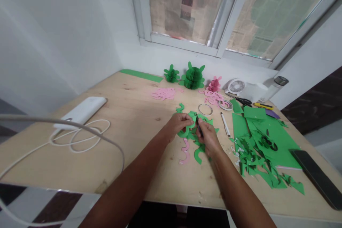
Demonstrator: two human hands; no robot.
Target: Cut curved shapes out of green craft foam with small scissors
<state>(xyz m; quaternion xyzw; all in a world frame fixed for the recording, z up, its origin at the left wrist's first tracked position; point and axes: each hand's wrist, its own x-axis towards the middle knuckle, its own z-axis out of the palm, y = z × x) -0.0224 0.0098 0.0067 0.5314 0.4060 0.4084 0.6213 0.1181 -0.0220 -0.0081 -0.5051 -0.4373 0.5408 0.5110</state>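
Observation:
Near the middle of the table, my left hand (pixel 180 122) pinches a piece of green paper (pixel 191 122). My right hand (pixel 207 133) is closed around small dark scissors (pixel 198 123), whose tips point up beside that paper. Under and around both hands lie curved green cutouts (pixel 198 154). Just below my left hand rests a wavy pink paper strip (pixel 185 156). My right fingers partly hide the scissors' handles.
Green and pink paper figures (pixel 193 76) stand by the wall. Pink cutouts (pixel 164 93), tape rings (pixel 205 109) and a white pen (pixel 225 124) lie around. Green scraps (pixel 253 160) and a phone (pixel 317 176) are right; a white power bank (pixel 84 111) and cable are left.

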